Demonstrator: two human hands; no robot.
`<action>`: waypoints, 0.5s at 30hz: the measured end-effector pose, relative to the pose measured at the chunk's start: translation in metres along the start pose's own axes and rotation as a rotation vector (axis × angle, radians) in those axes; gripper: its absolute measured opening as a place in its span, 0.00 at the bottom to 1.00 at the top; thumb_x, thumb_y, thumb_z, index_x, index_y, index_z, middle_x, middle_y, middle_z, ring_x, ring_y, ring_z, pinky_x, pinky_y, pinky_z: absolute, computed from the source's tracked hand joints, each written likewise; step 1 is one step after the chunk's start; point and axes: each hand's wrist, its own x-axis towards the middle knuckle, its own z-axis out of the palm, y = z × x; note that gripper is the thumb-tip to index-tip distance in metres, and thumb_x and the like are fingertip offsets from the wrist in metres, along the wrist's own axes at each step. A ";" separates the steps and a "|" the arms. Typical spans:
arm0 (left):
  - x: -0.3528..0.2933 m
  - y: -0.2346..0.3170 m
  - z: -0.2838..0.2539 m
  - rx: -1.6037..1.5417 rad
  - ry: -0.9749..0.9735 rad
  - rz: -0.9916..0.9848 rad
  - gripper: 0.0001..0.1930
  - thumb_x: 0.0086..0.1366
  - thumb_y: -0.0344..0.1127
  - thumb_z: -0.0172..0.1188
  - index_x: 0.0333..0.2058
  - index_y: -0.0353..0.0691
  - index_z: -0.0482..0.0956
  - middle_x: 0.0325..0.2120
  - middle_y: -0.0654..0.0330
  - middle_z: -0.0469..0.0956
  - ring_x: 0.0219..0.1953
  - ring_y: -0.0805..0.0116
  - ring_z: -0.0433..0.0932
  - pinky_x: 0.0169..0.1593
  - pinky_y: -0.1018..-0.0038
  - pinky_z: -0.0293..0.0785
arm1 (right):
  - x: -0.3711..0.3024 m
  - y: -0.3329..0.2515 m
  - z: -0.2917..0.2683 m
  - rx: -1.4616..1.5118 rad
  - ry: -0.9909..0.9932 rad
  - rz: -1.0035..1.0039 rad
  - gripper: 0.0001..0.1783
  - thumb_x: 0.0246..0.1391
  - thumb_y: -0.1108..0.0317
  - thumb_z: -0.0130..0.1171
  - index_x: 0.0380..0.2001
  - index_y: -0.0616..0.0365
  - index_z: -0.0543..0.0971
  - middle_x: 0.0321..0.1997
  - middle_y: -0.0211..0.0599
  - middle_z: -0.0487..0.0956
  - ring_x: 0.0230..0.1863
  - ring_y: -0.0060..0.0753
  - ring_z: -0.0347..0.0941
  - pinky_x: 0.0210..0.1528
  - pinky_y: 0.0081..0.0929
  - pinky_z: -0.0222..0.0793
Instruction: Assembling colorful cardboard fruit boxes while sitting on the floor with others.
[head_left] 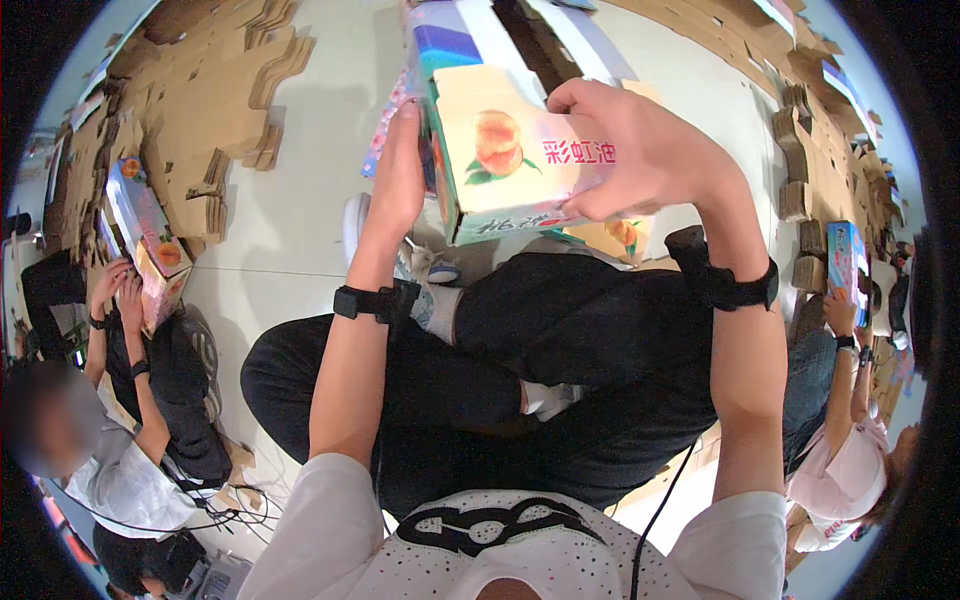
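One box [500, 150] at 12 o'clock; right hand [655, 150] grasps its 3 o'clock side; left hand [402, 155] flanks 9 o'clock, grip unclear; I'd press evenly, avoid creasing.

The floor [310, 150] is pale grey and smooth, and a thin joint line crosses it on the left. Along the left side, brown cardboard [165, 130] lies flat in overlapping piles with notched edges, which give soft shadows on the floor. On the right side, there are also layered cardboard stacks [795, 200]. At the lower left, black cables [235, 515] are tangled. The light is whitish; the room's far edges are too distorted to tell clearly.
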 end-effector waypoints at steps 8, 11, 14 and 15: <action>0.000 -0.002 0.002 -0.212 0.061 -0.092 0.37 0.76 0.60 0.32 0.64 0.30 0.63 0.59 0.50 0.70 0.60 0.61 0.68 0.66 0.68 0.59 | 0.006 -0.016 0.056 -0.231 -0.109 0.046 0.44 0.30 0.47 0.76 0.41 0.68 0.67 0.36 0.58 0.79 0.42 0.59 0.76 0.59 0.39 0.65; -0.001 -0.002 0.003 -0.223 -0.015 -0.194 0.36 0.76 0.59 0.33 0.62 0.30 0.65 0.56 0.52 0.73 0.56 0.64 0.72 0.62 0.70 0.64 | 0.013 -0.009 0.069 -0.233 -0.115 0.035 0.43 0.31 0.49 0.77 0.38 0.67 0.62 0.29 0.60 0.78 0.42 0.62 0.77 0.69 0.47 0.57; -0.005 0.014 0.007 -0.191 -0.068 -0.303 0.33 0.76 0.57 0.34 0.60 0.31 0.68 0.53 0.54 0.76 0.53 0.67 0.75 0.59 0.72 0.67 | 0.016 -0.003 0.067 -0.258 -0.059 -0.003 0.45 0.30 0.47 0.77 0.39 0.68 0.62 0.29 0.60 0.78 0.42 0.62 0.77 0.72 0.51 0.52; -0.006 0.020 0.007 -0.153 -0.067 -0.308 0.32 0.77 0.56 0.35 0.59 0.32 0.69 0.52 0.55 0.77 0.52 0.69 0.76 0.58 0.72 0.68 | 0.019 -0.005 0.066 -0.262 -0.073 0.024 0.46 0.31 0.46 0.77 0.41 0.68 0.64 0.31 0.60 0.78 0.44 0.61 0.77 0.72 0.52 0.51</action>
